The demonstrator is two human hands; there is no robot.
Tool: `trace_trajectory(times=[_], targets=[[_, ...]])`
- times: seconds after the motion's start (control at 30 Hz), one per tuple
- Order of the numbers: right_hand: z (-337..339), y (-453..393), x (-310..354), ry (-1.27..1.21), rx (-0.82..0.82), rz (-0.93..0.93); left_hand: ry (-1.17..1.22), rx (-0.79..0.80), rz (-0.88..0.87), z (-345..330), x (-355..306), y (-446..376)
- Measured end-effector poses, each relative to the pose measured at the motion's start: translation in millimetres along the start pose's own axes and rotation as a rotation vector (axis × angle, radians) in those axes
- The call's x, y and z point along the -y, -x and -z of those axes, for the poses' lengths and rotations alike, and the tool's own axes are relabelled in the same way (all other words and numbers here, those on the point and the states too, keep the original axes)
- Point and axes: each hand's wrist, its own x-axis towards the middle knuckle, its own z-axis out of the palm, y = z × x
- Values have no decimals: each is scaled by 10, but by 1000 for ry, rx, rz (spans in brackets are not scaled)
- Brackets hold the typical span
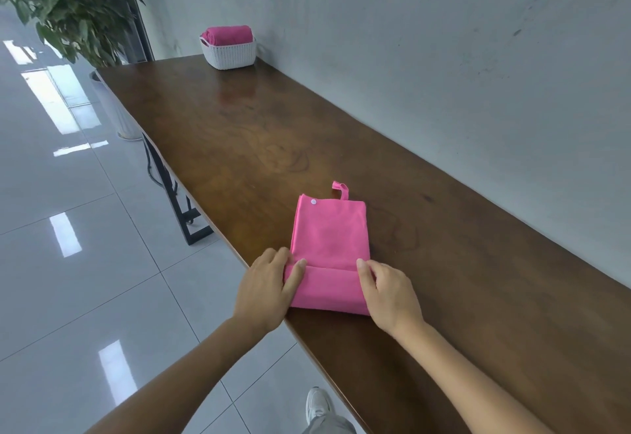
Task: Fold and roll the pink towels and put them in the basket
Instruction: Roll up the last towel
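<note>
**One towel in the basket, the second just starting to roll**

A rolled pink towel already sits in the white basket at the far end of the tabletop, close to the wall, so that part of the job looks finished.

The second towel lies folded into a narrow strip near the tabletop's near edge, its hanging loop and a white snap at the far end. Its near end is turned over into a first fold or roll.

The left hand grips the left end of that turned-over part, fingers curled around it. The right hand holds the right end the same way, thumb on top.

By my reading, folding is done and rolling has barely begun. Most of the strip is still flat. Left to do: roll it up to the loop end, then carry it well along the tabletop to the basket.
</note>
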Motion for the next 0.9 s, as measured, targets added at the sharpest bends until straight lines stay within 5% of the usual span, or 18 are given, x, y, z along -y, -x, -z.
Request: trace_trajectory(times=[0.2, 0.33, 0.47, 0.63, 0.9], targets=[[29, -36, 63, 50, 28, -158, 108, 14, -117, -11, -51, 36], [-40, 53, 30, 56, -214, -12, 64, -5, -17, -5, -114, -149], [-81, 70, -52, 46, -215, 75, 56, 65, 106, 11, -157, -295], [75, -11, -16, -8, 2, 53, 84, 93, 172, 32, -177, -184], [147, -255, 81, -12, 213, -210, -96, -65, -118, -31, -152, 10]])
